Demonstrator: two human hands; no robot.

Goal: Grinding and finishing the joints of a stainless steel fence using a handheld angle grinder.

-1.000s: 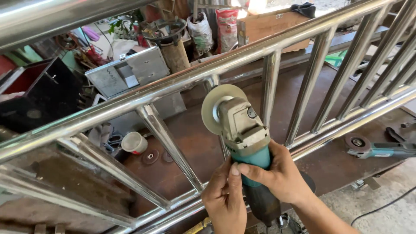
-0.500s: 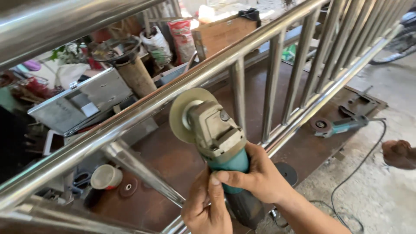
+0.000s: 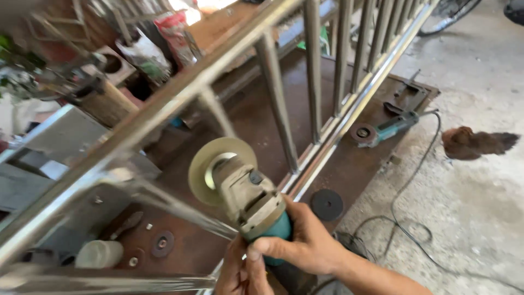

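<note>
A teal and grey angle grinder (image 3: 248, 199) with a pale polishing disc (image 3: 210, 166) is held in both my hands. My right hand (image 3: 305, 243) wraps its teal body from the right. My left hand (image 3: 243, 273) grips the rear of the body from below. The disc sits just below a slanted bar of a shiny steel railing (image 3: 164, 109) that lies across a rusty brown metal table (image 3: 245, 120). Whether the disc touches the bar cannot be told.
A second teal grinder (image 3: 382, 130) lies on the table's right part, its cord trailing over the concrete floor. Loose discs (image 3: 326, 205) and a white cup (image 3: 98, 254) rest on the table. A brown hen (image 3: 475, 143) stands on the floor at right. Clutter fills the left.
The view has swung right and down, so the railing and grinder sit lower and more left. My grip on the grinder is unchanged. The hen has come fully into view.
</note>
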